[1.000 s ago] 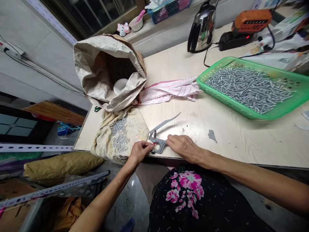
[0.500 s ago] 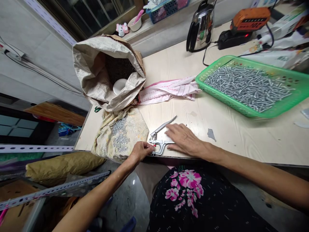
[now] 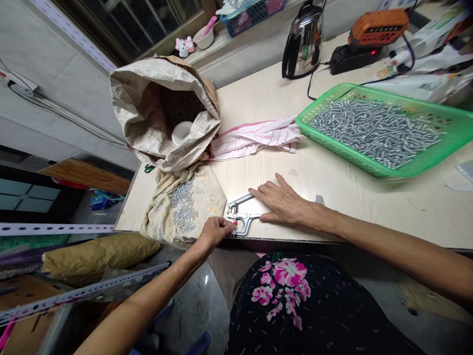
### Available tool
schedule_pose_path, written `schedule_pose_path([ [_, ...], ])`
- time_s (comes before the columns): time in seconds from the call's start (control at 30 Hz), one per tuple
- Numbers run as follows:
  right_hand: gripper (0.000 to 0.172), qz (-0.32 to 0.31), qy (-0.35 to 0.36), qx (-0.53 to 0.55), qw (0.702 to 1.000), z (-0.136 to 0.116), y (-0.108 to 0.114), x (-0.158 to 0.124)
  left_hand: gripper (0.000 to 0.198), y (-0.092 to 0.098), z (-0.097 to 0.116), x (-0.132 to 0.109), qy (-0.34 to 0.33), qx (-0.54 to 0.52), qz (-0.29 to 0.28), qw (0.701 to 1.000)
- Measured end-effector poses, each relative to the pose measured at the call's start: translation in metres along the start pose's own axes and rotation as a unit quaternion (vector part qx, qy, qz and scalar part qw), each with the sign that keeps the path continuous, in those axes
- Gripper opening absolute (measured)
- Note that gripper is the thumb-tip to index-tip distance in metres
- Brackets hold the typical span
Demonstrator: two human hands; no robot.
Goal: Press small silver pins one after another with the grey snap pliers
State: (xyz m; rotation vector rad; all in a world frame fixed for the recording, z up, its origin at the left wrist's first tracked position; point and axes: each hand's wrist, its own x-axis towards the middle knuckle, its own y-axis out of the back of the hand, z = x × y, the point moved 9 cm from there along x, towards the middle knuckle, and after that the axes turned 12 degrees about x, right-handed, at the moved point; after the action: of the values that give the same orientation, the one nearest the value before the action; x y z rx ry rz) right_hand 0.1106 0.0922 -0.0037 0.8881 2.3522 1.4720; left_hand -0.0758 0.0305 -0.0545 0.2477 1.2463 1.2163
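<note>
A pair of silver snap-fastener pliers [image 3: 244, 224] lies at the table's front edge, its jaws to the left and its handles apart. My left hand [image 3: 213, 230] is closed in a pinch at the jaws, beside a small red part; what the fingertips hold is too small to make out. My right hand [image 3: 283, 202] spans the handles, fingers over the end of the upper one and thumb against the lower one. Left of the pliers, small silver metal pins [image 3: 185, 214] lie in a loose patch on a patterned yellowish cloth [image 3: 210, 190].
An open sack [image 3: 129, 103] with dark contents and a white bowl [image 3: 182, 132] stands behind the cloth. A pink-white towel [image 3: 254, 140] lies mid-table. At right are a green basket [image 3: 343, 158] of metal pins, a kettle [image 3: 305, 42] and an orange battery on a charger [image 3: 351, 58].
My right hand has moved up from between the handles onto the upper handle, which sits slightly lower. My left hand stays at the jaws.
</note>
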Motion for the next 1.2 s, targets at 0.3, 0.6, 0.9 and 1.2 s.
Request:
schedule_pose_path([
  [0.3, 0.076, 0.010, -0.011, 0.002, 1.000, -0.007, -0.001, -0.009, 0.055, 0.005, 0.104, -0.035, -0.369, 0.258, 0.216, 0.866],
  [0.6, 0.028, 0.008, -0.063, 0.001, 0.998, 0.008, 0.005, -0.021, 0.044, -0.013, 0.134, -0.004, -0.413, 0.347, 0.102, 0.836],
  [0.9, 0.007, 0.011, -0.046, 0.003, 0.999, 0.009, -0.003, -0.014, 0.017, -0.014, 0.132, 0.001, -0.372, 0.337, 0.127, 0.855],
  [1.2, 0.014, 0.004, -0.040, -0.035, 0.999, 0.046, 0.017, 0.000, 0.053, -0.054, 0.120, -0.054, -0.420, 0.286, 0.214, 0.834],
])
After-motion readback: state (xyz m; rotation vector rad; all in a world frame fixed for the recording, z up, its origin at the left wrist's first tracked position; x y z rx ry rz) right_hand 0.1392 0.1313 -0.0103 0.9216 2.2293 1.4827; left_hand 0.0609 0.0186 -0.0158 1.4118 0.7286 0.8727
